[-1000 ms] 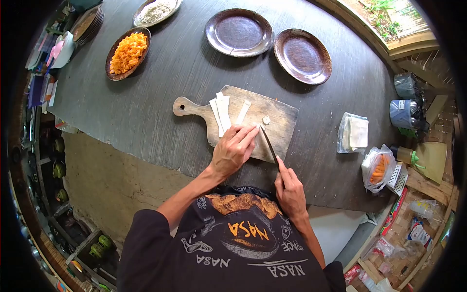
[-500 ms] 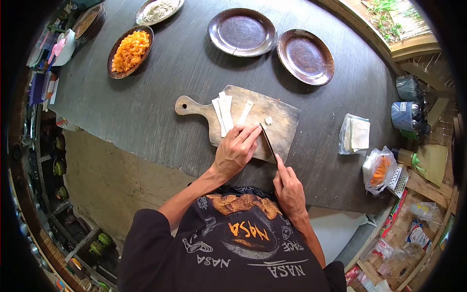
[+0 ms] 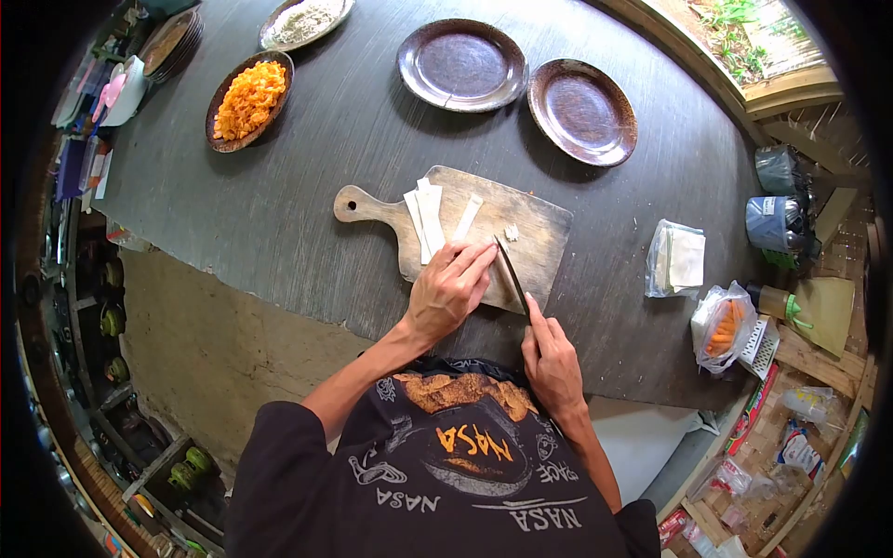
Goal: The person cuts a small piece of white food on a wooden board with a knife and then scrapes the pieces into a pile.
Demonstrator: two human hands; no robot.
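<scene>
A wooden cutting board (image 3: 544,223) with a handle lies in front of me on the dark table. My right hand (image 3: 553,365) grips a knife (image 3: 512,272), its blade slanting over the board with the tip by my left fingertips. Fingers of my left hand (image 3: 453,286) are bent together and pressed to the board beside the blade; what they pin is mostly hidden beneath them. Several flat white strips (image 3: 429,212) lie left of them, with one separate strip (image 3: 468,216) nearer the middle. A small pile of white cut bits (image 3: 511,232) sits just beyond the knife tip.
Two brown plates (image 3: 462,65) (image 3: 583,112) stand beyond the board. Farther left are a bowl of orange shredded food (image 3: 251,100) and a plate of whitish food (image 3: 305,20). To the right lie a stack of square white sheets (image 3: 686,258) and a bag of carrots (image 3: 724,327).
The knife and my right hand have shifted very slightly, with the blade tip still beside my left fingers. The strips and the cut bits keep their places on the board.
</scene>
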